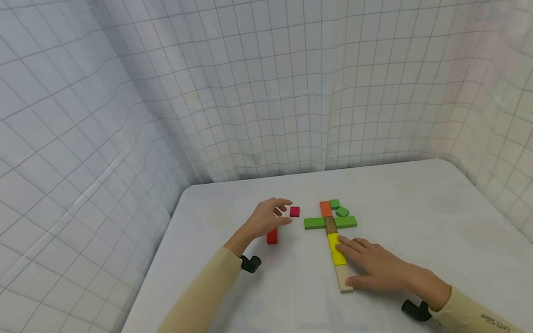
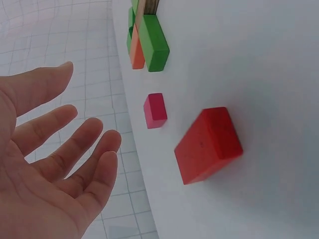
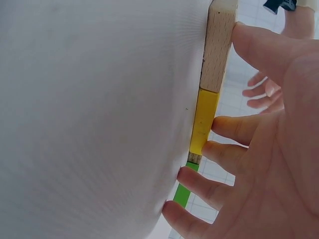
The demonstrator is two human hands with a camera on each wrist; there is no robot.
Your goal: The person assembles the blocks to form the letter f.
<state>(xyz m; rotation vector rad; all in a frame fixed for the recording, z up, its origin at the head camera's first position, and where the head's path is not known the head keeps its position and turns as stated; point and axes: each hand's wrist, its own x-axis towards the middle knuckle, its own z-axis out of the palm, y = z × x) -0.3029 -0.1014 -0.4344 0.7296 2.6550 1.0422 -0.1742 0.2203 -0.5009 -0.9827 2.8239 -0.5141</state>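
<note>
Worktop (image 1: 436, 201) findings, left to right. We note the left hand (image 1: 265, 217) half open, thumb and bent fingers parted, holding nothing. Near it lie a red rectangular block (image 2: 207, 147) and, farther right, a small crimson block (image 1: 295, 212). Next stands a green bar (image 1: 314, 223); then a column, far to near: orange block (image 1: 325, 209), dark brown wood-grained block (image 1: 330, 225), yellow rectangular block (image 1: 336, 252), pale wooden block (image 1: 343, 279). Right of it sit two small green blocks (image 1: 335, 203) and a second green bar (image 1: 346, 222). The right hand (image 1: 379, 266) is spread, grasping nothing, fingertips at the yellow piece, thumb at the pale one. In our judgement, steadying the column wants light, even fingertip pressure; the crimson piece is best pinched by opposite sides.
</note>
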